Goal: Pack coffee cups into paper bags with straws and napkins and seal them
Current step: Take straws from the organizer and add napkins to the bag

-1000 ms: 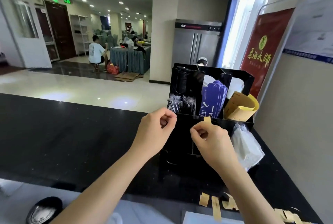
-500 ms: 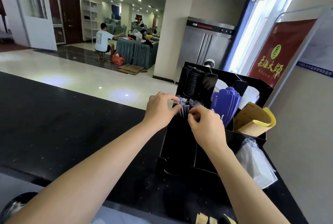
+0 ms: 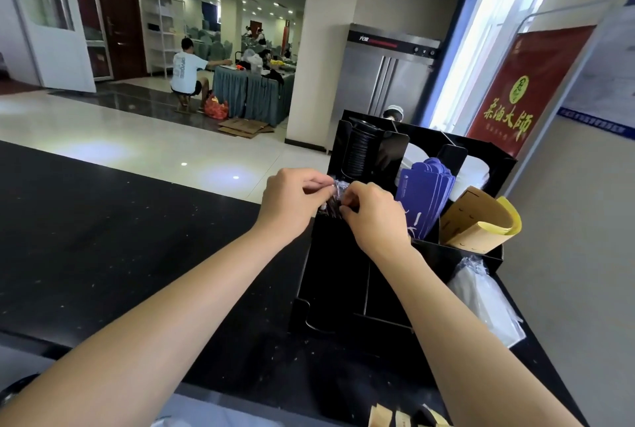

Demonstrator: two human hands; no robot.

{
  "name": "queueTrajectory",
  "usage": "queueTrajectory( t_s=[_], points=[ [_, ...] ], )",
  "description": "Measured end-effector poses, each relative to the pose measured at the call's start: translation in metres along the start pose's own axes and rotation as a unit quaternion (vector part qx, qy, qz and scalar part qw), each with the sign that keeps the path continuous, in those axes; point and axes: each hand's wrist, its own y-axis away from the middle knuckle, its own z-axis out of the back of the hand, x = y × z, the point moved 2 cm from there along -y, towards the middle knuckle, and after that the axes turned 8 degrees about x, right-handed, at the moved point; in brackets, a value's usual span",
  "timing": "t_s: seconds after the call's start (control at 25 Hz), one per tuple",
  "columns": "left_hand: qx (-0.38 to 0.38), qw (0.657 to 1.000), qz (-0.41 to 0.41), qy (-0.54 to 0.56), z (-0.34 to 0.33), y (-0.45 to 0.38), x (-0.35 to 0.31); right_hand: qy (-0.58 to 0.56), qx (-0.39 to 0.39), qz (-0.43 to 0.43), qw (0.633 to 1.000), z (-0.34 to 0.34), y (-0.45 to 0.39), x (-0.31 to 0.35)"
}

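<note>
Head view: two bare forearms reach forward from the bottom edge over a black surface (image 3: 103,241) toward a black organiser (image 3: 347,275) at about 2 o'clock from the frame's centre. The left hand (image 3: 292,200) and right hand (image 3: 374,217) meet over the organiser's front left compartment, nearly touching. The fingers (image 3: 318,188) of the left hand are pressed together in a pinch on clear crinkled wrapping. The right hand's fingers curl in and also grip it from the 3 o'clock side. Between them sits a bundle of wrapped straws (image 3: 335,201), dark under the plastic, standing in that compartment.

Behind the hands, at 12 o'clock, is a stack of black lids (image 3: 359,155). To the right stand blue sleeves (image 3: 422,196), then brown paper bags (image 3: 477,227) at 3 o'clock. A clear bag of napkins (image 3: 484,299) lies against the organiser's right side at 4 o'clock. Tan paper strips (image 3: 395,416) sit at the bottom edge. No coffee cup is in sight.

The step in hand appears to be picking a straw. Next, one wrapped straw likely needs separating from the bundle and lifting straight up, with the other hand steadying the rest.
</note>
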Motion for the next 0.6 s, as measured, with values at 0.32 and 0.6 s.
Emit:
queueTrajectory(
  t_s=[0.32, 0.6],
  points=[
    [-0.038, 0.997, -0.053, 0.048, 0.011, 0.001, -0.020, -0.150, 0.005, 0.054, 0.987, 0.000, 0.010, 0.002],
    [-0.052, 0.988, -0.115, 0.092, 0.033, 0.017, -0.066, -0.204, -0.103, 0.110, 0.967, 0.030, 0.028, 0.012]
  ],
)
